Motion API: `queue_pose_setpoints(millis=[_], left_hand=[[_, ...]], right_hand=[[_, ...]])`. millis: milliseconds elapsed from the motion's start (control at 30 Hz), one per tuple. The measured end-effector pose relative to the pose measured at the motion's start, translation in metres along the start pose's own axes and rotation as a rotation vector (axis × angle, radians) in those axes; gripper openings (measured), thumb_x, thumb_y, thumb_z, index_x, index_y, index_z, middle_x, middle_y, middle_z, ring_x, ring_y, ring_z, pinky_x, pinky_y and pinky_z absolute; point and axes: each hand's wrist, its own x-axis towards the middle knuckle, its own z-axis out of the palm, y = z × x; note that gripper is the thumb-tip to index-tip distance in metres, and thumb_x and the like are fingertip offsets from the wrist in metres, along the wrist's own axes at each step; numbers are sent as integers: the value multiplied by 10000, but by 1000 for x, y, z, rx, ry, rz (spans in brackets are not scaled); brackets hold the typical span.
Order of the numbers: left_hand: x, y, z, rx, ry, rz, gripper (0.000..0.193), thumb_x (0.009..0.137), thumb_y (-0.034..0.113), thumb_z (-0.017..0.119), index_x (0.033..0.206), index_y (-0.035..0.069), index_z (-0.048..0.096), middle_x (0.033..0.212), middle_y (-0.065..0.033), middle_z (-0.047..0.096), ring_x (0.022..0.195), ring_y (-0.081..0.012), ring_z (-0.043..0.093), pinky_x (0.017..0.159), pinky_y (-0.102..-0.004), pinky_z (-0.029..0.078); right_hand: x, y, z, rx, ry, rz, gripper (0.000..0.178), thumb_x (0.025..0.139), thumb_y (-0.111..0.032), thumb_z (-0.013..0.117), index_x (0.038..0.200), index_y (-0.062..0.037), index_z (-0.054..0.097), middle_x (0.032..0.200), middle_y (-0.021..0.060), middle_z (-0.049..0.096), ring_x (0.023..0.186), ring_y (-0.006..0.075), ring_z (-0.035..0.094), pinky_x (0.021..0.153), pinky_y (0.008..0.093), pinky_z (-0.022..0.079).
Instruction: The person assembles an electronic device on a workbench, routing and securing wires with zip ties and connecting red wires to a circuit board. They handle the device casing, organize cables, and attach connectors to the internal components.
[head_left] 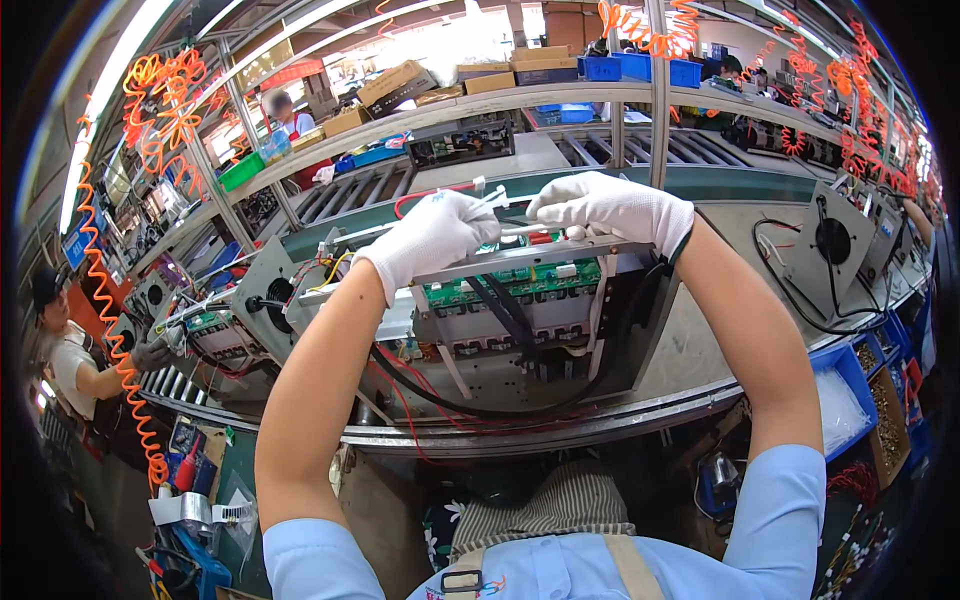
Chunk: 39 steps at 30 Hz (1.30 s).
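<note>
Both white-gloved hands, left hand (432,236) and right hand (608,207), pinch closed on thin white wires (487,196) at frame centre, steadying them above the open grey metal chassis (520,330).

Single head view, steeply downward, close over the workbench (640,405); fisheye-bent edges

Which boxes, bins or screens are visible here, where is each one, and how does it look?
Cardboard boxes: brown, rectangular, on the top shelf at the back.
Blue bins: rectangular plastic, top shelf, right of the boxes.
Green bin: small, plastic, shelf at far left.
Blue parts bin: lower right, holding clear bags.
</note>
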Motion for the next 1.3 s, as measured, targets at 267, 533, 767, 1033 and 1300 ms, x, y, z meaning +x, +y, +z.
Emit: queue_pose_setpoints(millis=[267, 533, 767, 1033, 1300], left_hand=[[-11, 0, 2, 153, 29, -133, 231, 888, 294, 644, 877, 79, 728, 726, -71, 671, 697, -203, 636, 691, -346, 485], [-61, 15, 37, 622, 667, 263, 106, 876, 121, 598, 946, 79, 665, 951, -130, 638, 801, -324, 659, 721, -417, 537], [-92, 23, 204, 296, 142, 34, 445, 917, 335, 607, 1261, 60, 547, 1003, -170, 692, 861, -347, 683, 722, -443, 546], [-123, 51, 180, 286, 113, 109, 473, 910, 300, 617, 1309, 55, 546, 749, -151, 671, 689, -328, 675, 613, -427, 518], [-86, 77, 107, 711, 86, 208, 402, 853, 192, 641, 1221, 34, 610, 685, -134, 657, 627, -296, 665, 548, -408, 493]], right_hand=[[-8, -9, 24, -471, -141, -110, 470, 802, -236, 758, 1174, 20, 628, 1050, 85, 669, 963, 157, 601, 878, 304, 482], [-7, -11, 28, -347, -137, -35, 209, 863, -164, 683, 1002, -9, 667, 785, 4, 660, 660, 66, 540, 596, 236, 462], [-11, -17, 31, -265, -148, 138, 139, 929, -147, 618, 999, -28, 638, 781, 11, 661, 603, 53, 528, 503, 218, 418], [-7, -11, 26, -250, -225, 60, 162, 928, -202, 618, 1001, -60, 642, 786, -11, 650, 608, 47, 531, 473, 222, 428], [-13, -18, 27, -331, -211, 74, 176, 959, -227, 589, 1013, -63, 621, 803, 2, 652, 655, 70, 577, 535, 218, 452]])
